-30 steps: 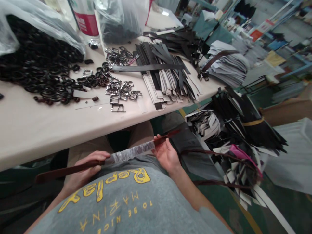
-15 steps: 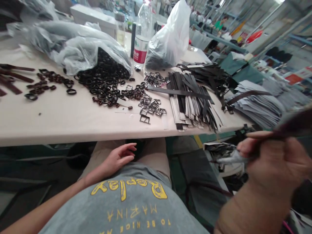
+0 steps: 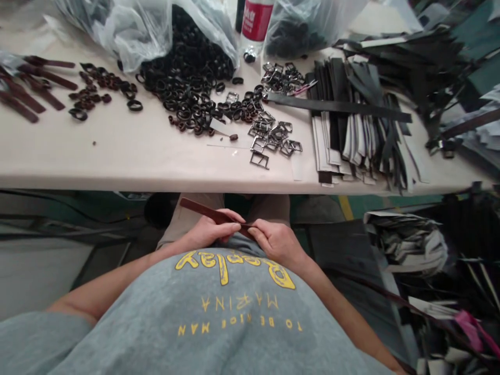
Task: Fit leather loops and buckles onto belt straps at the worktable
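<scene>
A dark brown leather belt strap [image 3: 201,210] lies across my lap below the table edge. My left hand [image 3: 209,233] pinches it from above, fingers closed around it. My right hand [image 3: 275,240] grips the same strap just to the right, fingers curled on it. The strap's free end sticks out up and to the left of my left hand. On the table [image 3: 117,161] above lie several metal buckles [image 3: 269,138] and a heap of dark leather loops [image 3: 191,83].
Stacked black and white belt strips [image 3: 351,130] cover the table's right side. Brown straps [image 3: 27,91] lie at far left. Plastic bags [image 3: 136,26] and a bottle [image 3: 255,21] stand at the back. Piles of belts [image 3: 410,245] fill the floor at right.
My right hand, raised at the right with a strap half a second ago, has come down to my lap. My left hand, open then, has closed on the strap.
</scene>
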Tool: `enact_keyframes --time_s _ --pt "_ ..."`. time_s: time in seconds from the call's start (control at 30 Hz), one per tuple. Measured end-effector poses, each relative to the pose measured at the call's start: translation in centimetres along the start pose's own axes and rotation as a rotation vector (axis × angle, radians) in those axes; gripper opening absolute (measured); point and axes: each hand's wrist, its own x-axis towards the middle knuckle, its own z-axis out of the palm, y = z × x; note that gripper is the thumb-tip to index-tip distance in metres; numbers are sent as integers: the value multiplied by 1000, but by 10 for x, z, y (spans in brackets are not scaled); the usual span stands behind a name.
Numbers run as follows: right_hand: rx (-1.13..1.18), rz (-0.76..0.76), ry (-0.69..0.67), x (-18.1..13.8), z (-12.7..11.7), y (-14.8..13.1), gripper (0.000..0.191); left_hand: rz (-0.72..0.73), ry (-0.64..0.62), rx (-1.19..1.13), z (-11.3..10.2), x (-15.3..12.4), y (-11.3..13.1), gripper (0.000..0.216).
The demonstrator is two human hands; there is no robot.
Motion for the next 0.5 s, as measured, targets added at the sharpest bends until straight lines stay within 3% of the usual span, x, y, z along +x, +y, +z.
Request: enact_keyframes --time_s 0.3,0.5 --pt "-51 -6 -39 -1 1 1 34 -13 -53 50 12 -1 10 41" --pt "-109 -19 -36 -9 3 6 36 -36 86 -38 3 -6 0 33"
